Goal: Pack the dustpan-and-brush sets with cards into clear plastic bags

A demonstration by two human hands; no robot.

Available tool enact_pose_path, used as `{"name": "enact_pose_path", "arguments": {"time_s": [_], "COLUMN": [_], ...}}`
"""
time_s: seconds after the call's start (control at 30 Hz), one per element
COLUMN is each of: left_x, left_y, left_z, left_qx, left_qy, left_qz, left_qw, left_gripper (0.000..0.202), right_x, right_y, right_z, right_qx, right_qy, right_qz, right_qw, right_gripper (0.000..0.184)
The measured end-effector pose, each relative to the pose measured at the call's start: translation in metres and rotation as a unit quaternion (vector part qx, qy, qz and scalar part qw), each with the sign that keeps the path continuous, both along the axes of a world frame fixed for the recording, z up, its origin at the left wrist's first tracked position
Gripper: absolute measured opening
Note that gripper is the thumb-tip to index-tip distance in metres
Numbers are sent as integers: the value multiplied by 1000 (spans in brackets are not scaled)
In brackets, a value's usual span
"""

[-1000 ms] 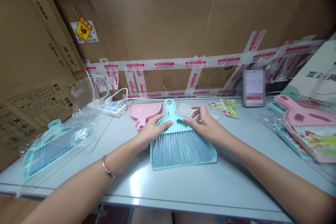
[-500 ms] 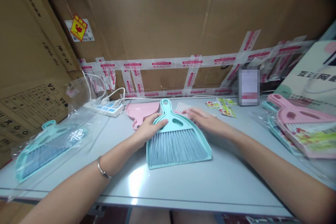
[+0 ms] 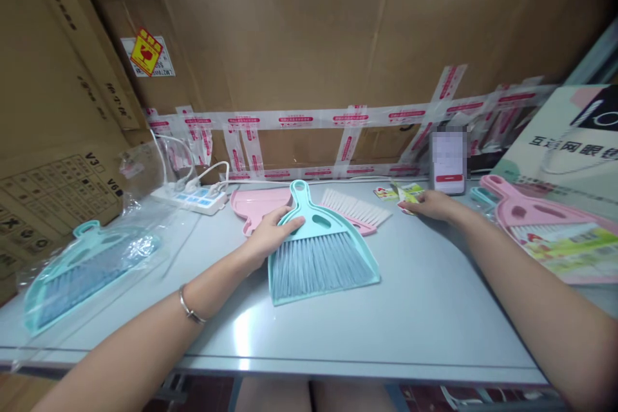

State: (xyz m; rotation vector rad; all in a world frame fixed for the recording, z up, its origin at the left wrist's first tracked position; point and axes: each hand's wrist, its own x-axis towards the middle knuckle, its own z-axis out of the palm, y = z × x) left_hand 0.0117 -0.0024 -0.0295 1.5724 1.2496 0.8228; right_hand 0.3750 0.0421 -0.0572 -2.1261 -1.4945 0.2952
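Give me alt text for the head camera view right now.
Left hand holding a turquoise plastic dustpan nested with a blue-bristled turquoise brush on a pale grey table, while the right hand pinches a yellow-green printed card. Behind the turquoise pair lie a pink plastic dustpan and a pink, white-bristled brush.

The power strip (image 3: 206,202) lies left of the upright phone (image 3: 447,159). A taped cardboard box (image 3: 290,32) stands behind both.
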Motion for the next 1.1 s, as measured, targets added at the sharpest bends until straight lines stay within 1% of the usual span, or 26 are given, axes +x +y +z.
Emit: {"name": "enact_pose_path", "arguments": {"time_s": [0.1,0.17,0.23,0.27,0.3,0.4,0.43,0.47,0.5,0.57,0.6,0.67,0.7,0.77,0.87,1.0,1.1], "left_x": [1,2,4,5,7,12,14,16,17,19,20,22,22,24,26,28,27], "left_y": [0,-1,-3,-3,-4,-6,-7,-7,-7,-8,-9,-10,-11,-14,-18,-23,-23], "left_z": [-1,-1,-3,-3,-4,-5,-5,-5,-6,-6,-6,-6,-6,-6,-5,-4,-5], "left_qx": [-7,-13,-24,-34,-46,-89,-98,-103,-107,-109,-110,-101,-92,-67,-37,0,-9], "left_qy": [-8,-30,-67,-91,-117,-198,-221,-242,-261,-292,-302,-313,-318,-329,-340,-323,-306], "left_qz": [10,20,44,61,80,139,156,172,185,201,207,221,228,239,234,194,155], "left_qw": [1000,999,996,993,989,966,958,949,941,929,924,918,916,911,910,927,939], "left_gripper": [38,38,38,37,37,33,32,31,30,29,29,29,29,31,40,52,49], "right_x": [-2,-9,-25,-37,-51,-104,-122,-138,-153,-176,-184,-191,-193,-192,-190,-191,-192], "right_y": [-8,-14,-21,-24,-29,-51,-60,-69,-77,-89,-91,-92,-91,-87,-84,-85,-87], "right_z": [4,12,24,32,41,62,66,68,67,59,54,44,39,34,32,29,30], "right_qx": [14,52,101,126,151,200,207,203,178,95,52,-15,-34,-55,-68,-93,-110], "right_qy": [73,129,204,251,306,448,475,519,540,540,526,495,483,461,429,384,363], "right_qz": [-10,-19,-10,5,26,94,110,134,158,210,226,238,235,231,242,271,290], "right_qw": [997,990,974,960,940,866,848,819,808,810,818,835,843,855,868,878,879], "right_gripper": [36,30,25,23,21,22,25,28,31,37,41,45,47,49,54,59,57]}}
